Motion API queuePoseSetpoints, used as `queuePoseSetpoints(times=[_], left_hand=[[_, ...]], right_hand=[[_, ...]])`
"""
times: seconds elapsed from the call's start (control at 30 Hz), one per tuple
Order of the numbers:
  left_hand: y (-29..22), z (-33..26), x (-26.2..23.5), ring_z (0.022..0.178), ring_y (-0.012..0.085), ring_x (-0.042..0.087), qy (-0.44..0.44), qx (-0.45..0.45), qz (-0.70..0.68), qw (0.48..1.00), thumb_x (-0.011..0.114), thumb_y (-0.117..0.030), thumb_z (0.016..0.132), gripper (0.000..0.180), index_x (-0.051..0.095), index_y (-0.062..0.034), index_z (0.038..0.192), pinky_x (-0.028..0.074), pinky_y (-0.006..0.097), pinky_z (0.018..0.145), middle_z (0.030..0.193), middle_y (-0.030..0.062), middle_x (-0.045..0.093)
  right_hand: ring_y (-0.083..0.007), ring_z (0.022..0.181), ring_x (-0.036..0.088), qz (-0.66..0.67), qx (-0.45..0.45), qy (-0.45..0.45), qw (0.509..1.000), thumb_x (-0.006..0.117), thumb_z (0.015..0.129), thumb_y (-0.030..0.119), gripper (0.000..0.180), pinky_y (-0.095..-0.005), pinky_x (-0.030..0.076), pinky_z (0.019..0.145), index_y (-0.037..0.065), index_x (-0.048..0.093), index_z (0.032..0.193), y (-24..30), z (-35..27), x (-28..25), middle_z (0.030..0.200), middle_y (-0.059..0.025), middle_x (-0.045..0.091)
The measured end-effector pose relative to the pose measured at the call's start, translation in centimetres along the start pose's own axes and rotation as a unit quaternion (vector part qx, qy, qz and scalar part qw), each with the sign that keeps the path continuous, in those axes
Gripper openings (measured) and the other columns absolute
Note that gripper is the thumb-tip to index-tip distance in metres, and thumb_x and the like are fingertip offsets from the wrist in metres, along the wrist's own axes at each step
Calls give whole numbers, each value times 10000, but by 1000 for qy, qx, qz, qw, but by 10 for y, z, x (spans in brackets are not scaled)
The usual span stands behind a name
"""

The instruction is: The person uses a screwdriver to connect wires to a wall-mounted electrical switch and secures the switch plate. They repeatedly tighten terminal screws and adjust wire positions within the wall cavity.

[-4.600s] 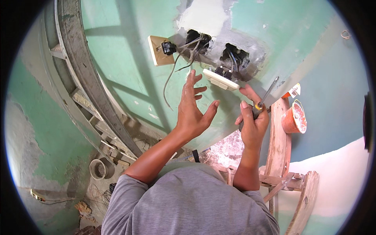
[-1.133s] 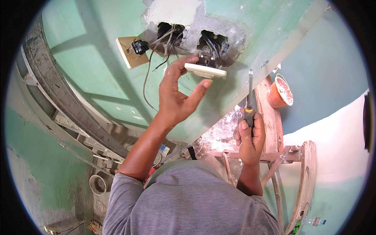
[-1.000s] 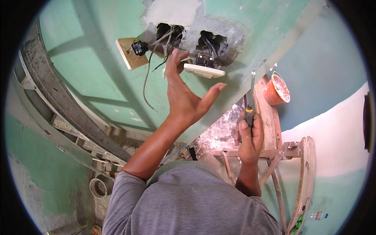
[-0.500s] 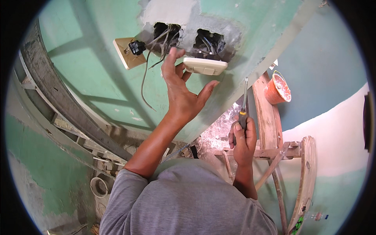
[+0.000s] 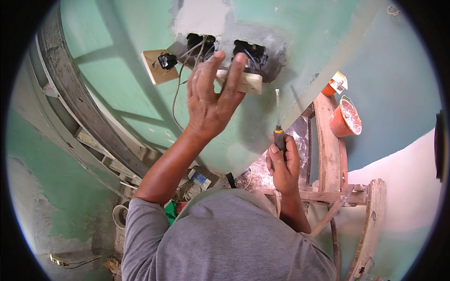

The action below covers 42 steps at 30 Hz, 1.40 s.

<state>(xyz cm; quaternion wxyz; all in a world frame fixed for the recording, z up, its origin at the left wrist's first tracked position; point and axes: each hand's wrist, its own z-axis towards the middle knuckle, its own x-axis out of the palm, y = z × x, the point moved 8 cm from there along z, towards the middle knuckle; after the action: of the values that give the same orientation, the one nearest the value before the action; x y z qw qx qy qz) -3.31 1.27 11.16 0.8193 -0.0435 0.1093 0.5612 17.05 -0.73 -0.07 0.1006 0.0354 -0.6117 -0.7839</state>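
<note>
- Left hand (image 5: 208,103): fingers spread, not fisted, laid across the cream switch plate (image 5: 251,83). Index and middle tips reach past its upper edge. Thumb hidden, so can't tell if it's a real pinch or just a press.
- Plate sits under those fingers, its right end sticking out past the index finger. Looks tilted, not flush with the wall.
- Right hand (image 5: 283,161): closed round the handle of the screwdriver (image 5: 279,129), shaft up. Tip is free, right of the plate's exposed end; can't judge the depth gap.
- Just beyond the left fingertips: right wall hole (image 5: 253,49), wires inside. Behind it to the left, left wall hole (image 5: 199,41), more wires.
- Left of the left hand: beige plate (image 5: 154,75) with black block (image 5: 167,61), hanging out. Loose grey wire (image 5: 175,107) drops between it and the wrist.
- Doing it well, my take: support the plate at its edges, so the wires don't carry its weight. Fold wires back into the cavity, none trapped under the rim.
- Get it level before the driver goes near; blade square to any screw, light pressure.
- Main risk, I'd guess: plate rocking under a flat-fingered press, tugging terminals. Treat bare ends as live until checked.
</note>
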Motion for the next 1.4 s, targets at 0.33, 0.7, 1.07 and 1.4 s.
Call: queuePoseSetpoints(times=[0.33, 0.7, 1.07, 1.4], left_hand=[[2, 31, -11, 1234, 365, 585, 70, 53, 88, 992, 955, -393, 665, 1152, 370, -21, 1585, 460, 547, 1110, 1386, 180, 574], [31, 35, -16, 1162, 371, 642, 189, -115, 5, 975, 913, -419, 788, 1065, 360, 57, 1565, 543, 480, 961, 1305, 236, 609], [69, 30, -8, 1201, 299, 698, 280, -234, -225, 903, 807, -537, 901, 1014, 357, 73, 1574, 538, 423, 1045, 1248, 203, 710], [74, 27, 0, 1230, 257, 673, 291, -244, -338, 861, 853, -392, 899, 893, 389, 70, 1506, 532, 397, 1056, 1295, 194, 682]], right_hand=[[-100, 760, 510, -47, -49, 65, 996, 627, 1054, 144, 321, -278, 431, 694, -15, 538, 1318, -9, 13, -3, 887, -45, 581], [-155, 783, 567, -22, -117, 102, 988, 657, 1046, 218, 334, -306, 480, 726, -18, 596, 1274, 9, 50, 15, 917, -100, 638], [-156, 723, 530, 2, -157, 60, 986, 631, 1024, 148, 304, -320, 449, 666, -30, 566, 1261, 5, 54, 38, 868, -98, 611], [-315, 866, 673, -92, -173, -36, 980, 651, 988, 96, 348, -389, 535, 787, -69, 558, 1281, 23, 22, 55, 1067, -222, 660]])
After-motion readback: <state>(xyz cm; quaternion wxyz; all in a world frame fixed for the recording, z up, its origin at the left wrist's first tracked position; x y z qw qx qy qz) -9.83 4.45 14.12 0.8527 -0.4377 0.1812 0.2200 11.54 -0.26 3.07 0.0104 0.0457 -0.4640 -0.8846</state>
